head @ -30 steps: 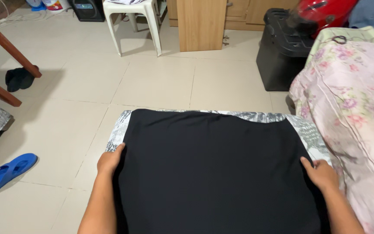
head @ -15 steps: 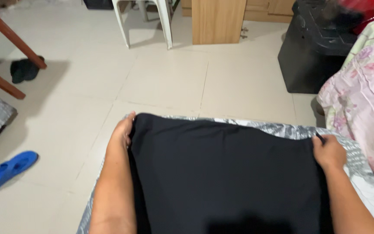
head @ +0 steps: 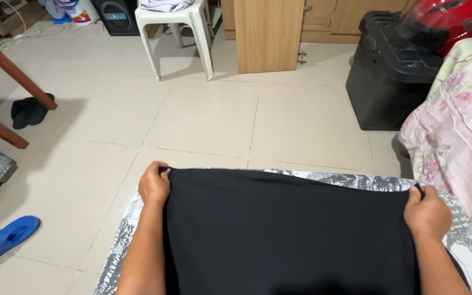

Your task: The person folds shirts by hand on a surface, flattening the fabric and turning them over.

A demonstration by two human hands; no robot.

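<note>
- Head view, cloth: black fabric lies spread over a grey leaf-print mat on the tiled floor, its far edge stretched straight between the two hands.
- Head view, hands: left hand pinches the fabric's far left corner, fingers curled shut on it; right hand is closed likewise on the far right corner, where a small black loop sticks up.
- Step in hand, as a judgement: both far corners are gripped and the edge is taut, as for smoothing or folding; the next move calls for both hands to travel together, so the edge stays level and the cloth does not wrinkle.
- Surroundings, placed from the fabric: white plastic chair and wooden cabinet well beyond it, black box beyond and to the right, floral bedding just to the right, blue slipper well to the left.
- Hidden or unclear: the fabric's near edge is cut off at the bottom; what kind of garment it is cannot be told; fingertips are tucked under the cloth.
</note>
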